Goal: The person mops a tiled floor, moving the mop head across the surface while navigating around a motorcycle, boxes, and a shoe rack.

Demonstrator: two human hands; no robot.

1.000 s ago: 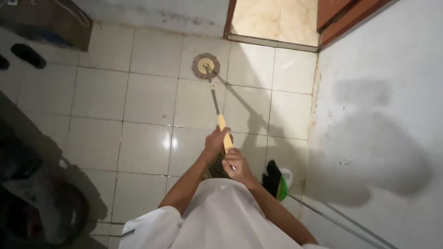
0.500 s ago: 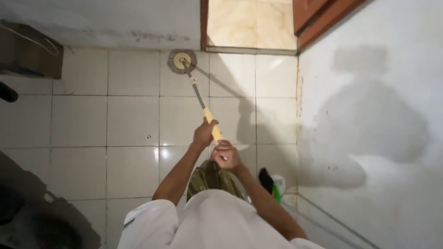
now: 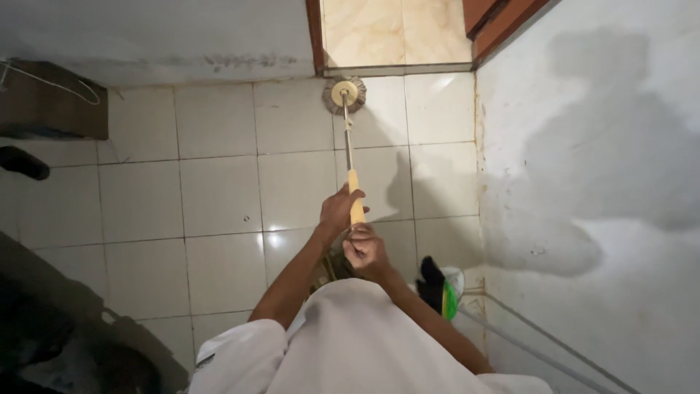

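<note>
I hold a long mop by its yellow grip point(image 3: 356, 201) with both hands. My left hand point(image 3: 338, 211) is wrapped around the grip higher up the pole; my right hand point(image 3: 364, 250) clasps its near end just below. The metal pole point(image 3: 347, 138) runs away from me to the round mop head point(image 3: 345, 94), which rests on the white floor tiles point(image 3: 219, 197) right at the doorway threshold point(image 3: 394, 69). My white shirt fills the bottom of the view.
A pale stained wall point(image 3: 598, 182) closes the right side. A dark and green object point(image 3: 440, 288) lies at its foot beside me. Brown furniture point(image 3: 51, 109) and a dark slipper point(image 3: 23, 162) are at the far left; dark clutter point(image 3: 58, 328) fills the near left.
The mop head has swept along the far wall from the left to the right, ending at the doorway. Both hands stayed on the yellow grip.
</note>
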